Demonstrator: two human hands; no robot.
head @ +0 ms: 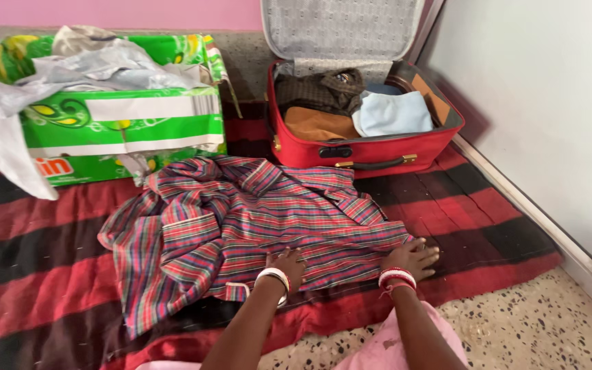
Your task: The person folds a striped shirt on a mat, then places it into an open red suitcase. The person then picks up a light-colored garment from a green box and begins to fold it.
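Left hand: the left hand [286,263] is laid flat, fingers spread, on the near hem of the plaid shirt [241,226]; nothing is pinched. A white bangle is worn at the wrist.
Right hand: the right hand [411,257] is pressed palm down, fingers spread, at the near right corner of the shirt, with the fingertips reaching onto the blanket. Red and white bangles are worn at the wrist.
Shirt: a red, blue and green plaid shirt is spread collar-far on the striped blanket [42,274], between the hands and the suitcase. The right part is smoothed; the left sleeve and side are bunched and creased.
Blanket: a red and black striped blanket is laid over a speckled floor [549,329].
Suitcase: a red suitcase [371,147] stands open just beyond the shirt, lid propped up near the white wall [549,103]. Folded clothes are seen inside: brown, orange and a light blue piece [392,113].
Box: a green cardboard box [121,127] sits far left, with white and grey cloth [70,68] spilling over its rim.
Risk, creases: the bunched left side is likely to be pressed into lasting wrinkles if it is folded over unsmoothed.
Risk, slipping: the shirt could be dragged askew on the blanket if the two palms are pushed unevenly.
Risk, snagging: a bangle could be caught on the placket or a button, though the buttons cannot be made out.
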